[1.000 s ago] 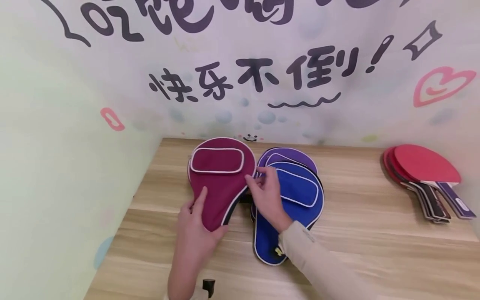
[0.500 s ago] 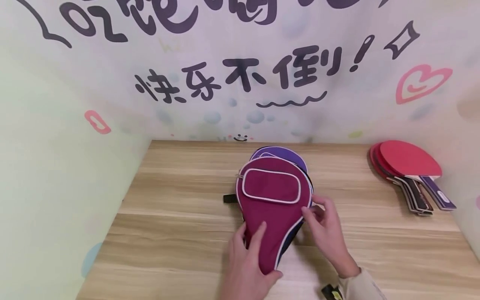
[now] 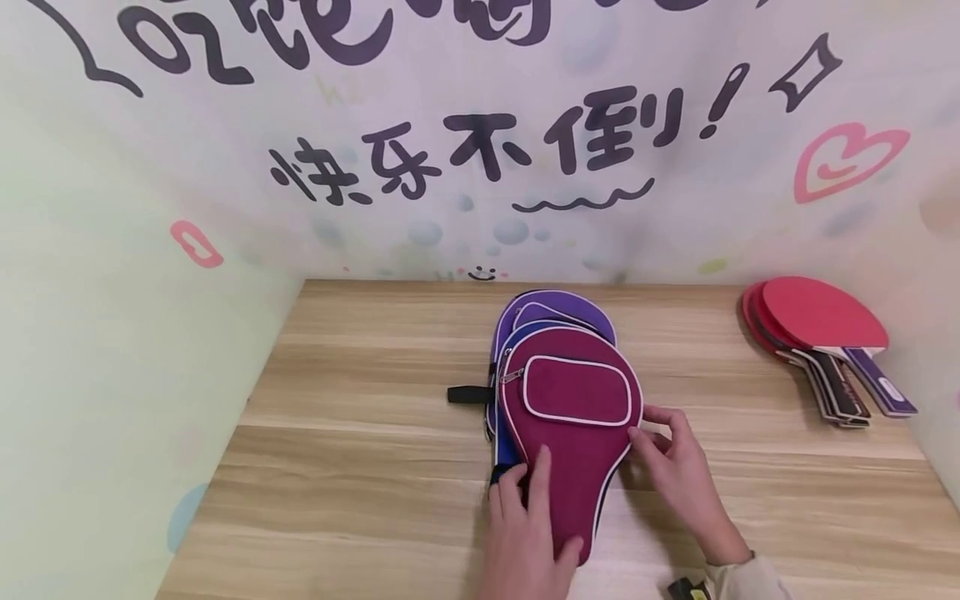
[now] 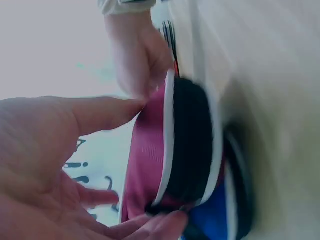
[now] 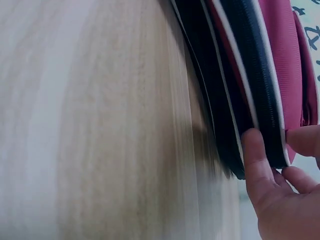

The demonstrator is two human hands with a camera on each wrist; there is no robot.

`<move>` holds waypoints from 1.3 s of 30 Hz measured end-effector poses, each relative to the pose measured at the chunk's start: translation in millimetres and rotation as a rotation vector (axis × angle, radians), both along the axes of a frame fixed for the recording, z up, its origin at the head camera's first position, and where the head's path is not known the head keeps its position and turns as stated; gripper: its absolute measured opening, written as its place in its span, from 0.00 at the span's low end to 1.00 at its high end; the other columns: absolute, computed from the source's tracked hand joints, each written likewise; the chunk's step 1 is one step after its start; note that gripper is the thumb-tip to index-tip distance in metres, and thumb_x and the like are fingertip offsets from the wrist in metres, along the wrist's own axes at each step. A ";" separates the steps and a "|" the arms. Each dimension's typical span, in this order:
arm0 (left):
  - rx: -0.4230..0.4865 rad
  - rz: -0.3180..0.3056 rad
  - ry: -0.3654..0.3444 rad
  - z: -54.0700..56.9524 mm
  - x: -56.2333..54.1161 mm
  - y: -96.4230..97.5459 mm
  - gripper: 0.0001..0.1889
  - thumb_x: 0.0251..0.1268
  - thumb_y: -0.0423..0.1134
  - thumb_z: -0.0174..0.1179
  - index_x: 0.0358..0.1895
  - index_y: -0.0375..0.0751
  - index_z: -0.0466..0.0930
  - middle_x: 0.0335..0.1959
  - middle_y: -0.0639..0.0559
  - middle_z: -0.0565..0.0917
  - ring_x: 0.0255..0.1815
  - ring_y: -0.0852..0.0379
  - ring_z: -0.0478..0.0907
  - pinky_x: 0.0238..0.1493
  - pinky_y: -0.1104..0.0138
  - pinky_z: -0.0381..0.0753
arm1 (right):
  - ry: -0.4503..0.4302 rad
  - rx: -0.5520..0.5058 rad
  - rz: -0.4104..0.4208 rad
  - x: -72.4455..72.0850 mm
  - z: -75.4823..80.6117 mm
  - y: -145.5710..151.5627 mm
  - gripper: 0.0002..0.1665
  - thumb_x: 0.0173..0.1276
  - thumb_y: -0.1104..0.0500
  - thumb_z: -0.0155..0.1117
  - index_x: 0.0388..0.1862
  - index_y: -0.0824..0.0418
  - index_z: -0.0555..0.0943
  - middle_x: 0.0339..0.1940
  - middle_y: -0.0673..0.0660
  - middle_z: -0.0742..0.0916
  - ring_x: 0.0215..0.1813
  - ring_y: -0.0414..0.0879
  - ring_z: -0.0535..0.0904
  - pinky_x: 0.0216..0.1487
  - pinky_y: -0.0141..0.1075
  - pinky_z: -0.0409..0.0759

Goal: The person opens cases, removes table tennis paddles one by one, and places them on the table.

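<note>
A maroon table tennis paddle case (image 3: 573, 467) with white piping lies on top of a blue case (image 3: 506, 442) and a purple case (image 3: 570, 304). My left hand (image 3: 525, 533) holds the narrow handle end of the maroon case, thumb on one side and fingers on the other. In the left wrist view its thumb and fingers (image 4: 170, 225) straddle the case's dark zipped edge. On the right, my right hand (image 3: 682, 475) pinches the maroon case's rounded edge. The right wrist view shows that thumb and fingers (image 5: 255, 155) gripping the zipped side just above the lower cases.
Red table tennis paddles (image 3: 825, 321) lie overlapped in a pile at the table's right. A black strap (image 3: 470, 394) sticks out left from the stacked cases. The wood-grain table (image 3: 360, 467) meets a printed wall (image 3: 420, 242) at the back.
Both hands have carried the maroon case from the left of the pile onto the blue and purple cases. Over the last half second it has shifted slightly right and nearer.
</note>
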State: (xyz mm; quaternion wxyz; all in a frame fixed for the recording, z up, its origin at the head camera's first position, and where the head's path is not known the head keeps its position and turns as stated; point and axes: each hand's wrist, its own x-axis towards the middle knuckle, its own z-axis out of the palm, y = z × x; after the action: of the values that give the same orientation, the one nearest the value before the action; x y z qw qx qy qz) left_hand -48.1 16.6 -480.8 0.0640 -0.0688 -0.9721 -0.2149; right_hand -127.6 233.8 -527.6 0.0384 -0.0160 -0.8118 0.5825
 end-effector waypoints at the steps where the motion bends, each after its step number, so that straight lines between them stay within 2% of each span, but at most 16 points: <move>1: -0.004 0.011 0.013 5.7 -5.9 -1.4 0.54 0.51 0.55 0.77 0.80 0.50 0.57 0.62 0.44 0.70 0.60 0.48 0.69 0.56 0.58 0.81 | -0.011 -0.007 0.002 -0.8 0.5 0.9 0.22 0.77 0.66 0.58 0.64 0.73 0.66 0.62 0.67 0.78 0.45 0.21 0.82 0.44 0.25 0.86; 4: -0.026 -0.022 0.106 22.3 -27.2 -6.6 0.50 0.56 0.56 0.74 0.80 0.49 0.59 0.63 0.45 0.70 0.63 0.48 0.67 0.60 0.56 0.79 | -0.034 -0.019 0.002 -2.5 2.1 3.0 0.23 0.77 0.66 0.58 0.65 0.73 0.66 0.61 0.68 0.78 0.46 0.22 0.82 0.45 0.27 0.86; 7: -0.089 -0.171 0.218 32.0 -47.0 -9.3 0.45 0.58 0.57 0.72 0.77 0.50 0.64 0.71 0.45 0.68 0.73 0.45 0.64 0.70 0.53 0.75 | -0.052 -0.032 0.010 -2.6 3.3 4.2 0.23 0.77 0.65 0.59 0.65 0.72 0.66 0.59 0.68 0.78 0.46 0.23 0.83 0.45 0.28 0.87; 9: -0.145 -0.277 0.230 33.7 -56.1 -8.3 0.44 0.59 0.59 0.71 0.77 0.52 0.65 0.76 0.47 0.66 0.79 0.45 0.60 0.76 0.52 0.70 | -0.058 -0.027 0.021 -2.0 4.0 4.5 0.24 0.76 0.65 0.59 0.65 0.72 0.67 0.58 0.69 0.79 0.45 0.24 0.84 0.45 0.28 0.87; 12: -0.205 -0.376 0.170 29.7 -63.2 -6.7 0.45 0.59 0.63 0.69 0.78 0.54 0.63 0.79 0.47 0.63 0.83 0.44 0.55 0.81 0.51 0.62 | -0.063 -0.033 0.038 -0.6 4.0 3.6 0.24 0.76 0.65 0.60 0.66 0.71 0.67 0.57 0.70 0.80 0.43 0.27 0.85 0.43 0.33 0.89; 14: -0.244 -0.393 0.108 25.3 -64.4 -5.9 0.47 0.58 0.67 0.67 0.79 0.55 0.61 0.81 0.46 0.62 0.84 0.43 0.53 0.82 0.50 0.59 | -0.052 0.002 0.038 -0.6 5.5 3.5 0.25 0.76 0.64 0.61 0.67 0.71 0.68 0.56 0.70 0.81 0.41 0.29 0.86 0.41 0.35 0.89; 18: -0.315 -0.376 0.044 17.9 -64.8 -5.8 0.48 0.57 0.71 0.65 0.79 0.57 0.62 0.82 0.44 0.61 0.85 0.42 0.53 0.84 0.51 0.55 | 0.021 0.169 -0.006 -6.0 15.4 5.1 0.24 0.74 0.62 0.64 0.65 0.68 0.72 0.53 0.67 0.84 0.39 0.28 0.83 0.38 0.29 0.85; 21: -0.348 -0.369 0.022 17.6 -65.8 -4.4 0.47 0.58 0.72 0.63 0.79 0.58 0.62 0.82 0.45 0.60 0.85 0.42 0.52 0.84 0.51 0.54 | 0.110 0.287 -0.049 -14.9 29.8 6.6 0.22 0.73 0.62 0.65 0.63 0.68 0.75 0.50 0.65 0.86 0.41 0.23 0.78 0.39 0.22 0.80; 23: -0.359 -0.369 0.008 18.2 -66.3 -3.1 0.46 0.59 0.72 0.63 0.79 0.59 0.62 0.82 0.45 0.60 0.85 0.43 0.51 0.84 0.52 0.53 | 0.169 0.318 -0.040 -23.4 41.9 6.0 0.21 0.73 0.63 0.64 0.62 0.68 0.76 0.50 0.66 0.87 0.43 0.21 0.76 0.41 0.18 0.78; 24: -0.365 -0.371 0.002 18.6 -66.3 -2.6 0.46 0.59 0.72 0.63 0.79 0.59 0.62 0.82 0.45 0.60 0.85 0.43 0.51 0.84 0.52 0.53 | 0.191 0.335 -0.025 -28.2 49.4 4.4 0.21 0.73 0.63 0.63 0.62 0.68 0.77 0.51 0.66 0.87 0.44 0.24 0.78 0.42 0.17 0.77; 26: -0.382 -0.367 -0.008 19.2 -67.0 -1.4 0.46 0.60 0.72 0.62 0.79 0.59 0.62 0.83 0.46 0.60 0.86 0.44 0.51 0.84 0.52 0.53 | 0.234 0.381 0.049 -42.0 66.8 -1.9 0.20 0.75 0.63 0.61 0.63 0.67 0.77 0.53 0.65 0.86 0.47 0.31 0.82 0.46 0.23 0.81; 29: -0.404 -0.361 0.001 19.0 -66.7 -0.2 0.44 0.60 0.72 0.62 0.78 0.60 0.63 0.82 0.46 0.61 0.85 0.44 0.52 0.84 0.53 0.53 | 0.301 0.454 0.215 -66.4 90.7 -21.0 0.18 0.75 0.62 0.61 0.61 0.67 0.79 0.53 0.63 0.87 0.54 0.50 0.83 0.54 0.40 0.83; 30: -0.411 -0.358 0.010 18.4 -66.2 0.4 0.44 0.60 0.72 0.62 0.78 0.60 0.64 0.82 0.46 0.62 0.85 0.44 0.53 0.84 0.54 0.54 | 0.319 0.481 0.279 -74.5 96.6 -29.0 0.17 0.75 0.62 0.61 0.60 0.66 0.80 0.53 0.62 0.87 0.55 0.56 0.82 0.57 0.46 0.82; 32: -0.425 -0.356 0.042 16.0 -64.8 2.3 0.43 0.58 0.72 0.63 0.76 0.61 0.66 0.81 0.47 0.64 0.84 0.45 0.55 0.84 0.55 0.55 | 0.333 0.544 0.406 -90.5 104.2 -46.8 0.17 0.76 0.60 0.61 0.59 0.65 0.82 0.54 0.61 0.87 0.59 0.58 0.80 0.64 0.57 0.77; 35: -0.440 -0.361 0.099 10.6 -62.9 6.0 0.43 0.57 0.73 0.63 0.75 0.61 0.69 0.80 0.47 0.65 0.83 0.46 0.58 0.83 0.56 0.56 | 0.262 0.661 0.546 -108.3 105.4 -70.5 0.21 0.78 0.53 0.58 0.63 0.61 0.81 0.60 0.59 0.86 0.68 0.62 0.75 0.71 0.64 0.66; 39: -0.453 -0.363 0.146 6.3 -62.0 10.2 0.43 0.55 0.74 0.64 0.74 0.62 0.70 0.80 0.48 0.65 0.83 0.48 0.58 0.84 0.57 0.55 | 0.144 0.822 0.631 -121.0 102.5 -90.1 0.26 0.81 0.46 0.52 0.68 0.57 0.78 0.68 0.58 0.83 0.76 0.64 0.68 0.74 0.70 0.57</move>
State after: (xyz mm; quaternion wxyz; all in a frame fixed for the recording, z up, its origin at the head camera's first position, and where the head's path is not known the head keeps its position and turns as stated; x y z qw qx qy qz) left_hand -110.2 26.8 -474.5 0.0776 -0.2693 -0.9599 0.0050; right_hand -248.7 143.6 -425.2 -0.0801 0.2860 -0.9340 0.1984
